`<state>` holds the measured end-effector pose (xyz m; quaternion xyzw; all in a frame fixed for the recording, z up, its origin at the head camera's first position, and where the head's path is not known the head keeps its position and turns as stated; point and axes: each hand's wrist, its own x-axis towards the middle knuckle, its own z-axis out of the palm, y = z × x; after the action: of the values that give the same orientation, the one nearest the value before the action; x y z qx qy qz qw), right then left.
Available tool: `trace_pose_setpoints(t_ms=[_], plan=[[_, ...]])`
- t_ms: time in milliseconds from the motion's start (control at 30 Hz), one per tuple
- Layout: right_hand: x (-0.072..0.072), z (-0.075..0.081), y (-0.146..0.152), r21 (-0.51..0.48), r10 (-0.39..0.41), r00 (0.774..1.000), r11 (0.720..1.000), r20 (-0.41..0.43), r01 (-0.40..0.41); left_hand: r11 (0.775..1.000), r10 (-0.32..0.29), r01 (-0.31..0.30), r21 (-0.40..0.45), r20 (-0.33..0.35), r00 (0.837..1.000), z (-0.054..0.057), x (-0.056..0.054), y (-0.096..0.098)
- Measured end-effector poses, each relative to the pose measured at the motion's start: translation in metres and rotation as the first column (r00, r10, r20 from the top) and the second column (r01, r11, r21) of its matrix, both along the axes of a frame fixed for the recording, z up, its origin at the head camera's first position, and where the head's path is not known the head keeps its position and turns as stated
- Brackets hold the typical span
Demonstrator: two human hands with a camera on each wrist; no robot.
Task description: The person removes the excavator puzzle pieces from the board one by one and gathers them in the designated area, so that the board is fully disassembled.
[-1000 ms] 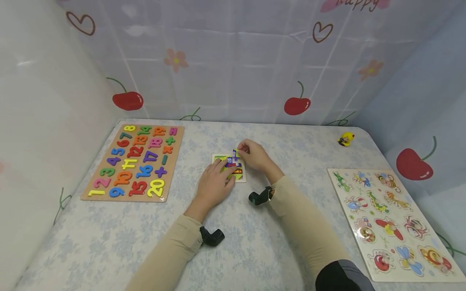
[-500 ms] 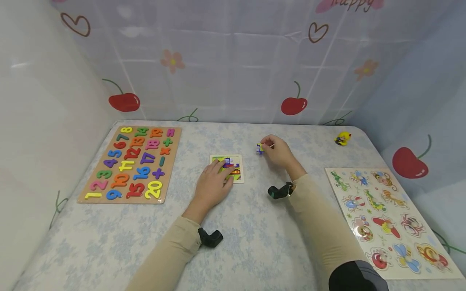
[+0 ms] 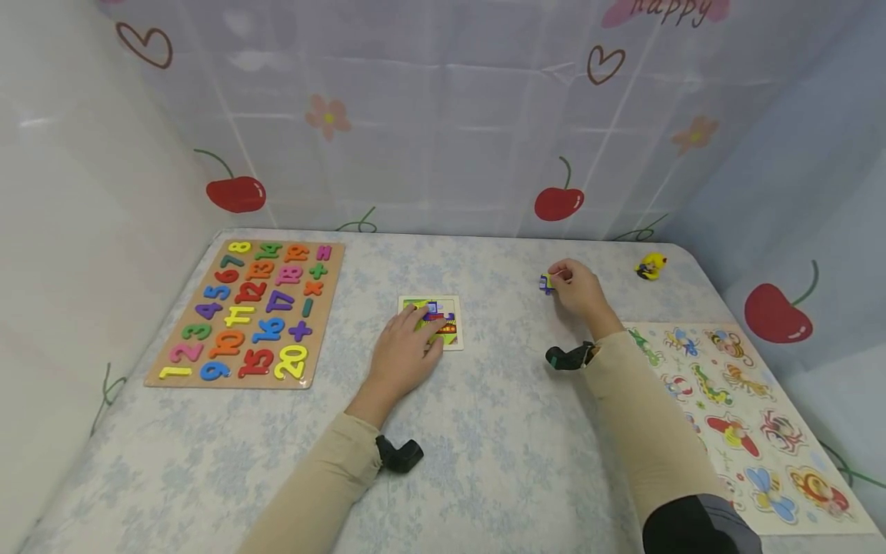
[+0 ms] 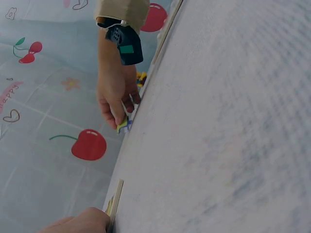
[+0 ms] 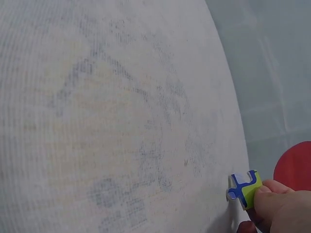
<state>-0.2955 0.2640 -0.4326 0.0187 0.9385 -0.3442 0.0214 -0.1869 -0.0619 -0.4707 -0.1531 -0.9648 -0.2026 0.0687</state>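
Observation:
My right hand (image 3: 580, 295) pinches a jigsaw piece (image 5: 246, 190), yellow-green and blue with knobs, between thumb and fingertips. It is held just over the table, well to the right of the small jigsaw puzzle (image 3: 457, 327). That puzzle is a square picture in a pale frame with purple, red and green parts. Across its left part my left hand (image 3: 404, 352) lies with fingers stretched out, covering some of the picture. Near the top of the picture a pale gap shows. In the left wrist view, only the knuckles of the left hand show beside the puzzle's edge.
A wooden number board (image 3: 245, 315) lies at the left. On the right is a white insect puzzle board (image 3: 744, 415), partly behind the right sleeve. A small yellow toy figure (image 3: 651, 266) sits at the back right. A printed curtain (image 3: 443, 138) rises behind the table.
From the puzzle, my right hand has drawn the jigsaw piece off and carried it right, toward the yellow figure. My left hand has stayed on the puzzle.

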Motion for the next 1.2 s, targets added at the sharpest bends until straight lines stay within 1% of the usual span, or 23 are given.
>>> trace_pose_setpoints(t_ms=[100,200,500,700,833,1033,1200], plan=[[0.0007,0.0002,0.0055,0.022,-0.028,1.0,0.999,0.002,0.028,1.0,0.002,-0.002,-0.006,-0.002,1.0,0.0002,0.0002,-0.0002],[0.0,0.0009,0.0081,0.051,-0.04,0.999,0.998,0.004,0.04,1.0,0.001,-0.001,-0.011,-0.003,1.0,0.0006,0.0003,-0.0001],[-0.0011,0.0021,0.0085,0.101,-0.022,0.999,0.995,0.044,0.017,1.0,0.002,-0.002,-0.024,0.018,1.0,0.0025,0.0005,0.0005],[-0.0018,0.002,0.0066,0.094,-0.028,0.997,0.995,0.074,0.021,0.999,0.001,0.0,-0.039,0.022,1.0,0.0025,-0.0005,0.0003],[-0.002,0.003,0.0059,0.103,-0.016,0.996,0.995,0.084,0.007,0.999,-0.002,0.003,-0.039,0.028,1.0,0.0036,0.0001,0.0005],[0.0001,0.0045,0.0057,0.117,0.001,0.998,0.993,0.068,-0.009,1.0,-0.001,0.001,-0.029,0.02,1.0,0.0037,0.0008,0.0008],[0.0015,0.0043,0.0048,0.149,0.008,1.0,0.989,0.029,-0.012,1.0,0.002,-0.002,-0.024,0.012,1.0,0.0031,0.0006,0.0004]])
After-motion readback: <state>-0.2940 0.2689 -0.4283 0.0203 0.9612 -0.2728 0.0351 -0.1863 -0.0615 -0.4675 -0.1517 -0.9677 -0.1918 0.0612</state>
